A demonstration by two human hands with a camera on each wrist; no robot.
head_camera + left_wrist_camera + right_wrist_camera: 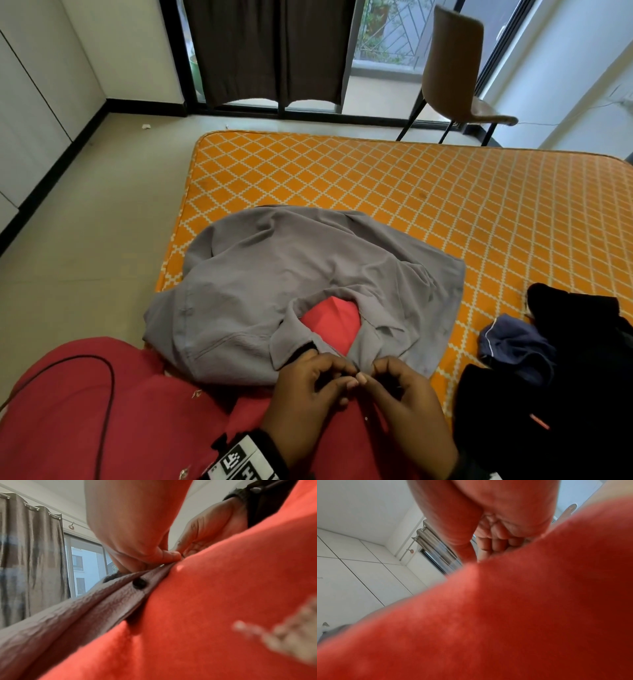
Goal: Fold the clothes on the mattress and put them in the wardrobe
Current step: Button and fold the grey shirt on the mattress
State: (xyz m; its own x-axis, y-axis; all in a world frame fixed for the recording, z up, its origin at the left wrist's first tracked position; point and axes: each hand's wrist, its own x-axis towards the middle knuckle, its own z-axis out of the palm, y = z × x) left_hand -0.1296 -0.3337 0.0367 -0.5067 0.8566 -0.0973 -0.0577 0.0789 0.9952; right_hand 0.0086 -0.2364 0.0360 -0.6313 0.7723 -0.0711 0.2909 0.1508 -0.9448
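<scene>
Pinching the grey shirt (pixel 291 284) placket with my left hand (pixel 308 387) and right hand (pixel 407 401), fingers curled | orange mattress (pixel 445 192) | chair (pixel 455 72) by window (pixel 387 31)

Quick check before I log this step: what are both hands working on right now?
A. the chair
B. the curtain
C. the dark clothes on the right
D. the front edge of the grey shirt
D: the left hand and right hand both pinch the buttoned front edge of the grey shirt, near its collar.
</scene>
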